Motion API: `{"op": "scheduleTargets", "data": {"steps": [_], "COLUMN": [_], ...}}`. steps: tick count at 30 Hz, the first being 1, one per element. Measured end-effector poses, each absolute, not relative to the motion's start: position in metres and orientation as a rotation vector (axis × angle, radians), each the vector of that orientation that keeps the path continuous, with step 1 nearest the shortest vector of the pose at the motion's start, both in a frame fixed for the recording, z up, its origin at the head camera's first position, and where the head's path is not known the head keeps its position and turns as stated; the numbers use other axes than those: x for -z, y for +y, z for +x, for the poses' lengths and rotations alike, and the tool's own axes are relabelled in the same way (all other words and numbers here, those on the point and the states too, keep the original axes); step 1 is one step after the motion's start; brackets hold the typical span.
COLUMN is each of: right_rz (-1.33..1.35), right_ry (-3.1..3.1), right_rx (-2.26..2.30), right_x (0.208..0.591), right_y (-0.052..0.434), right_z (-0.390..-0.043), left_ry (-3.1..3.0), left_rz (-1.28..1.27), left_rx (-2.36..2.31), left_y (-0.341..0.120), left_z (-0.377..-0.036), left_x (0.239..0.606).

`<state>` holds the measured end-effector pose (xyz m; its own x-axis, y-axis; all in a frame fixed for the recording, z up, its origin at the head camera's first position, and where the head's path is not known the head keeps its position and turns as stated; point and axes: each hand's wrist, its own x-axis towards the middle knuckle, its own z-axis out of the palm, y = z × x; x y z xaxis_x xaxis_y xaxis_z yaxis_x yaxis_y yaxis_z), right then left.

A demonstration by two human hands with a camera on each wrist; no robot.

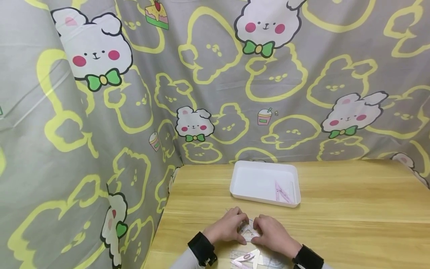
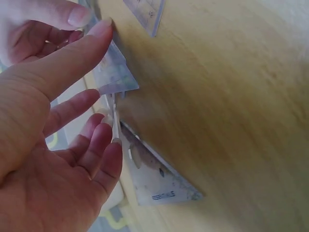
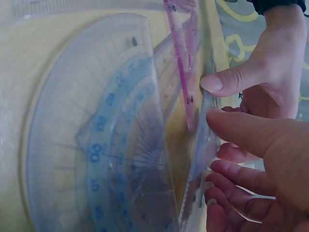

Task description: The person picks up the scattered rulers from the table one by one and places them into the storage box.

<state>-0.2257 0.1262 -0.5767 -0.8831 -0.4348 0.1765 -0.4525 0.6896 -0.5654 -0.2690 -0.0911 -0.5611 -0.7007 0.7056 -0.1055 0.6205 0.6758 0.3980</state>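
Observation:
My left hand (image 1: 227, 226) and right hand (image 1: 273, 233) meet over the table, pinching clear plastic set squares (image 1: 249, 233) from either side. In the left wrist view, thumb and fingers hold the layered clear pieces (image 2: 115, 79) near their edges. Past the fingertips there, another clear set square (image 2: 161, 186) with dark print lies on the wood. Close below my hands are a pink set square (image 1: 242, 257) and a clear protractor (image 1: 272, 262). The right wrist view shows the protractor's blue scale (image 3: 99, 140) large, beside the pink set square (image 3: 179, 72).
Beyond my hands stands a shallow white tray (image 1: 250, 183), with a pink set square (image 1: 282, 193) inside at its right. The wooden table (image 1: 352, 209) reaches to a grey patterned curtain (image 1: 231, 89) at the back and left.

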Motion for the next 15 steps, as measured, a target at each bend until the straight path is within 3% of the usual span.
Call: {"op": "scheduleTargets", "data": {"steps": [7,15], "right_rz": [0.74,0.769], "right_ry": [-2.855,-2.826], "right_rx": [-1.002,-1.303], "right_x": [0.581,0.582], "right_y": [0.125,0.128], "right_z": [-0.226,-0.229], "left_ry": [2.621,2.373], "left_rz": [1.104,1.037], "left_rx": [-0.539,-0.92], "left_y": [-0.092,-0.096], "left_z": [-0.273,-0.274], "left_x": [0.57,0.577]}}
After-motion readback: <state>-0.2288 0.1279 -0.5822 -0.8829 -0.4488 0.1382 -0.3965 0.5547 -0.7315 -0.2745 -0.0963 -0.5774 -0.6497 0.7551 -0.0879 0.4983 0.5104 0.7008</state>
